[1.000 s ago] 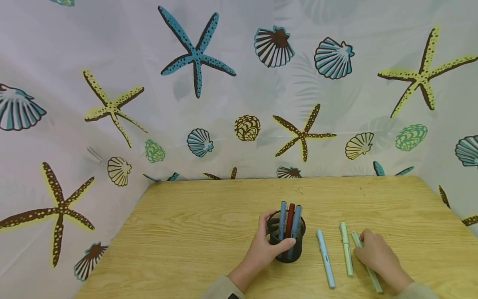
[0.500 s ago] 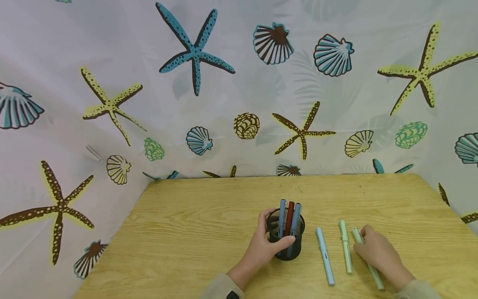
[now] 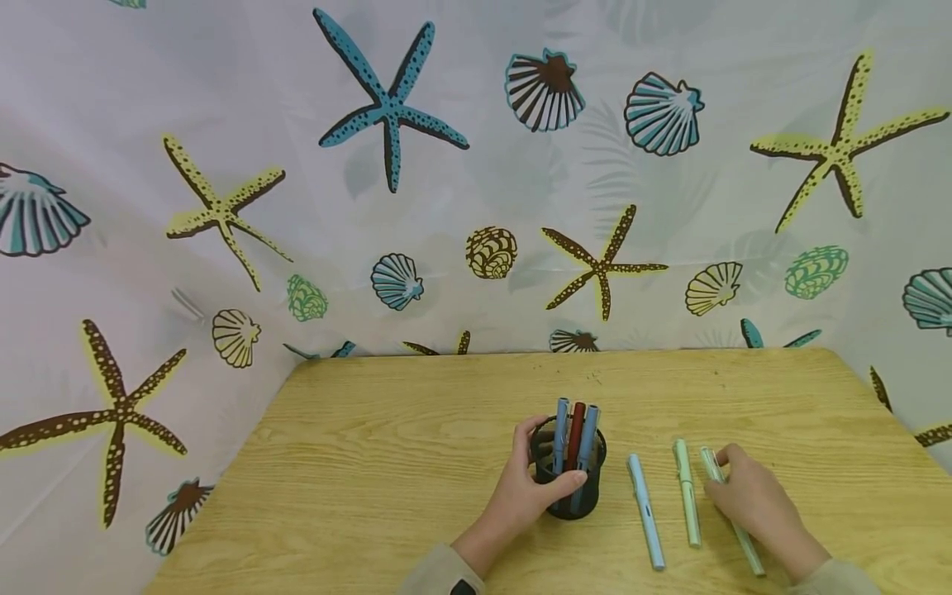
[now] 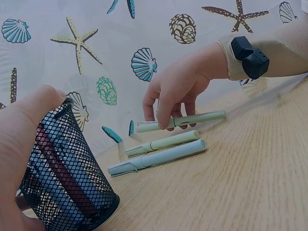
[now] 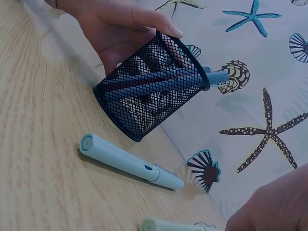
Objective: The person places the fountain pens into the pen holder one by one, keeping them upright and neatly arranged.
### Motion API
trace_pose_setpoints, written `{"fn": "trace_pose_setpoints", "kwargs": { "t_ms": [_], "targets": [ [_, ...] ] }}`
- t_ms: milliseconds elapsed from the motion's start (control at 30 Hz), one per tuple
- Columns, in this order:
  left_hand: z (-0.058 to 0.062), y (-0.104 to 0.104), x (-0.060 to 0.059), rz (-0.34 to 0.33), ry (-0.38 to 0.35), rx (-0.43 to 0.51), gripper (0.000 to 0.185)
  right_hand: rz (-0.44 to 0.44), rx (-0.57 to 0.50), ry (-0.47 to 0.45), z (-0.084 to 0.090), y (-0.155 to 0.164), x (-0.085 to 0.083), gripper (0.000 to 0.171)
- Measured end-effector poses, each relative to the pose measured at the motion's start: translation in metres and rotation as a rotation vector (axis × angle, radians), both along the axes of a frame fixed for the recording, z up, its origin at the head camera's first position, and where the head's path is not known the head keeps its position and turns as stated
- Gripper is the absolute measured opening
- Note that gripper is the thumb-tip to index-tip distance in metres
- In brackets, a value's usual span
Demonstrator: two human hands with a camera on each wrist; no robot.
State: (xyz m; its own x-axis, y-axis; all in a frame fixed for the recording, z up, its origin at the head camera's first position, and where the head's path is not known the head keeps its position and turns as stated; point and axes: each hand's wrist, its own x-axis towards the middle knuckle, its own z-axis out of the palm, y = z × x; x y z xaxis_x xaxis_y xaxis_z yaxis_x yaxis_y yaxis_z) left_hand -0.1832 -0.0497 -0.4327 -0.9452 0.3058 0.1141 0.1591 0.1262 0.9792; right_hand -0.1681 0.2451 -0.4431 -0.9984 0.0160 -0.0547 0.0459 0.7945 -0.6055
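1. Pale green pen (image 4: pixel 182 121), the rightmost of three on the wooden table (image 3: pixel 416 438), is pinched by the right hand (image 3: pixel 747 500). The left wrist view shows the fingertips (image 4: pixel 165 124) curled round its barrel near the middle, and the pen looks just lifted off the wood.
2. Long axis: the pen runs away from the person and slightly leftward at its far end, roughly parallel to its two neighbours. Both ends stick out of the grip, far end (image 3: pixel 706 456) ahead of the fingers, near end (image 3: pixel 754 566) back beside the wrist.
3. Just left of the grip lies a second green pen (image 3: pixel 687 504); further left, a light blue pen (image 3: pixel 645 512). Both lie flat, apart from each other and untouched.
4. Black mesh cup (image 3: pixel 568 483) stands left of the blue pen. The left hand (image 3: pixel 524 496) grips it, thumb across the near side, fingers round the back. It holds two blue pens (image 3: pixel 587 438) and a red one (image 3: pixel 576 434), upright.
5. Judgement: the cup lies to the left of the held pen, across the two loose pens; the right hand is nearest all loose pens.
6. Shell-and-starfish curtain (image 3: pixel 387 107) behind the table.
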Motion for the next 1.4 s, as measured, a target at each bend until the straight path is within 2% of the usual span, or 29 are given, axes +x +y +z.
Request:
{"fn": "trace_pose_setpoints", "kwargs": {
  "t_ms": [300,967,1400],
  "targets": [
    [0.002,0.001,0.001,-0.008,-0.007,0.020,0.071,-0.003,0.005,0.028,0.002,-0.003,-0.001,0.039],
    [0.003,0.000,0.002,0.000,-0.009,0.008,0.071,0.007,-0.093,0.079,0.018,-0.018,0.000,0.039],
    [0.004,0.001,0.003,0.009,0.003,-0.004,0.071,0.007,-0.137,0.134,0.022,-0.034,-0.004,0.036]
  ]
}}
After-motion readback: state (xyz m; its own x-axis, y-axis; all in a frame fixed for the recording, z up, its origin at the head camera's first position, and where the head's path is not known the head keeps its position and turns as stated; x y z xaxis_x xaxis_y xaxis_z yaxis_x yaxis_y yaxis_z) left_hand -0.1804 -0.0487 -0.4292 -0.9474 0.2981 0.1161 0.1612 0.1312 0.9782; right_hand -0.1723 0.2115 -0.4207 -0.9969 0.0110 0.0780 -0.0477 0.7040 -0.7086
